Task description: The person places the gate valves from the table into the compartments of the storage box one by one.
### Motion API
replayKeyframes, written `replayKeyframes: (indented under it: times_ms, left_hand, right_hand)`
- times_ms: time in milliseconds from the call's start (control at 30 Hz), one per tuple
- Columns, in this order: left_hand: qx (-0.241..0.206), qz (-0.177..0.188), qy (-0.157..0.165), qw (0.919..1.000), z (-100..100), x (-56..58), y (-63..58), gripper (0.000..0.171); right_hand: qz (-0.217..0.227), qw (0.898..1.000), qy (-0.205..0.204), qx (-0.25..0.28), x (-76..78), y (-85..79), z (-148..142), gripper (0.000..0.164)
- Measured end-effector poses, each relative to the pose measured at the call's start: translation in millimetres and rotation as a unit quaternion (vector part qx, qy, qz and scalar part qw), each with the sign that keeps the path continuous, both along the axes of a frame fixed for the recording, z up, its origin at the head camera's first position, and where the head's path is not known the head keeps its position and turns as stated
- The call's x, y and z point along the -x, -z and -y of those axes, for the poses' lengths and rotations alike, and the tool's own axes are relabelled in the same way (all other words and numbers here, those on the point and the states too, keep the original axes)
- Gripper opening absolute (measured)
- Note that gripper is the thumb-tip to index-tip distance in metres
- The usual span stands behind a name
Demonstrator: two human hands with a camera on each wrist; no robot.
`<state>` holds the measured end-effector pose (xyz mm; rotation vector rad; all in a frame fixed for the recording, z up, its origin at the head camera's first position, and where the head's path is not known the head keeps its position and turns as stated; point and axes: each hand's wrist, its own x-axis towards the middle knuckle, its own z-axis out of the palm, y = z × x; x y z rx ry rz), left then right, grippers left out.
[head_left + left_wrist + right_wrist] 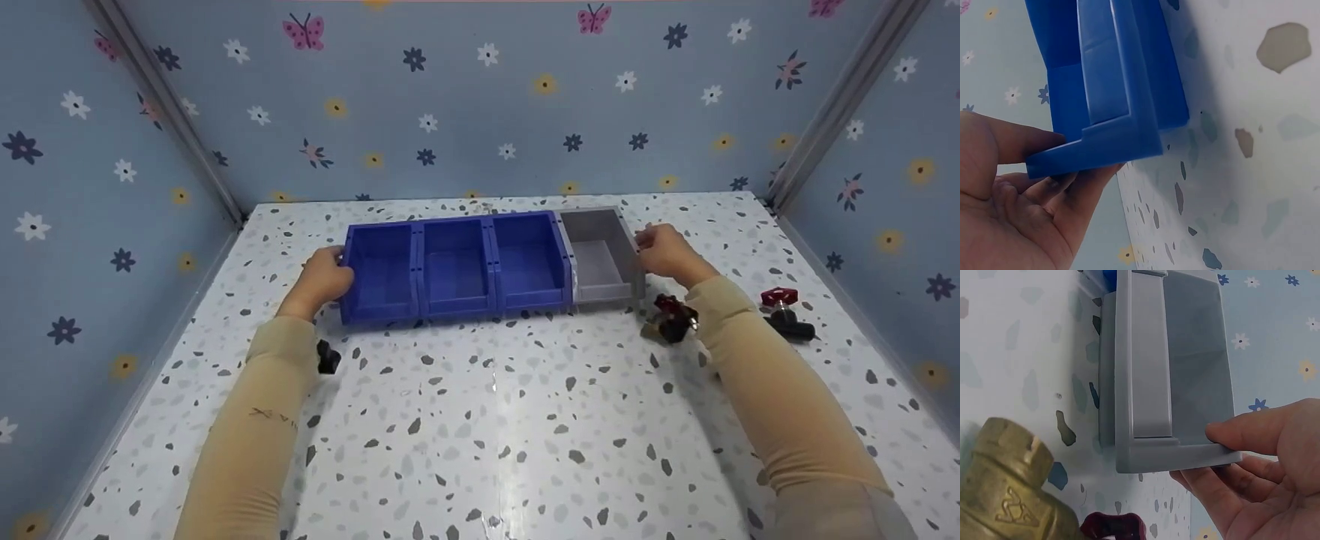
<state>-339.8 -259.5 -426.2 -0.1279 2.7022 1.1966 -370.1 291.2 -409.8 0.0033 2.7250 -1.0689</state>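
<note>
A row of joined bins spans the space between both hands: three blue bins (454, 281) and one grey bin (596, 262) at the right end. My left hand (324, 276) grips the outer side wall of the leftmost blue bin (1112, 135), thumb inside and fingers underneath in the left wrist view. At the other end, my right hand (667, 253) pinches the outer side wall of the grey bin (1145, 382), its thumb over the rim and fingers below. The insides of the bins show nothing in them.
A valve with a red handle (673, 319) lies by the right forearm; its brass body (1010, 484) looms in the right wrist view. Beyond that forearm sits another red-handled valve (784, 315). A small black part (328, 357) is beside the left sleeve. Patterned walls (480, 97) enclose the speckled table (495, 435).
</note>
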Motion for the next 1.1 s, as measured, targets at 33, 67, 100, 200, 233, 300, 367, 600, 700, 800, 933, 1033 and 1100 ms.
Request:
replayKeyframes:
  times_ms: [33, 67, 100, 200, 233, 300, 367, 600, 700, 800, 933, 1033, 1100]
  left_hand:
    - [-0.004, 0.001, 0.002, 1.0, 0, 0.7, 0.9, 0.073]
    - [-0.008, 0.001, 0.004, 1.0, 0, 1.5, 1.8, 0.073]
    - [-0.011, 0.002, 0.006, 0.9999, 0, 2.5, 2.9, 0.074]
    - [-0.023, 0.008, 0.009, 0.9997, 0, 4.5, 4.6, 0.076]
    - [-0.027, 0.009, 0.009, 0.9996, 0, 5.0, 5.0, 0.076]
    - [-0.031, 0.011, 0.01, 0.9994, 0, 6.0, 5.3, 0.078]
    - [-0.033, 0.011, 0.011, 0.9993, -1, 6.4, 5.2, 0.078]
    - [-0.026, 0.005, 0.023, 0.9994, -3, 7.1, 5.2, 0.076]
    - [-0.025, 0.006, 0.022, 0.9994, -3, 6.9, 5.0, 0.075]
    - [-0.029, 0.006, 0.023, 0.9993, -2, 6.7, 4.8, 0.075]
    - [-0.033, 0.01, 0.024, 0.9991, -3, 5.8, 3.5, 0.077]
    - [-0.032, 0.013, 0.023, 0.9991, -5, 4.9, 2.5, 0.077]
    - [-0.037, 0.016, 0.024, 0.9989, -6, 4.6, 2.3, 0.078]
  right_hand:
    - [0.003, 1.0, 0.002, 0.0, -0.2, 0.2, -1, 0.053]
    - [0.005, 1.0, 0.004, 0.0, -0.6, 0.3, -2, 0.052]
    - [0.007, 1.0, 0.006, -0.001, -1.2, 0.3, -3, 0.052]
    - [0.009, 1.0, 0.007, -0.004, -3.8, 0.0, -6, 0.05]
    - [0.007, 1.0, 0.004, -0.004, -4.7, 0.0, -7, 0.05]
    - [0.003, 1.0, 0.0, -0.003, -6.8, -0.1, -9, 0.05]
    - [-0.001, 1.0, -0.001, -0.002, -8.3, 0.3, -11, 0.049]
    - [-0.002, 1.0, -0.006, 0.007, -14.3, 1.4, -14, 0.05]
    - [-0.004, 1.0, -0.011, 0.006, -15.8, 2.6, -16, 0.049]
    - [-0.004, 1.0, -0.014, 0.001, -17.1, 2.6, -16, 0.049]
    - [0.002, 1.0, -0.012, -0.008, -18.8, 0.9, -17, 0.051]
    - [0.008, 1.0, -0.011, -0.014, -20.6, -0.7, -19, 0.052]
    - [0.009, 1.0, -0.01, -0.018, -22.1, -1.5, -21, 0.051]
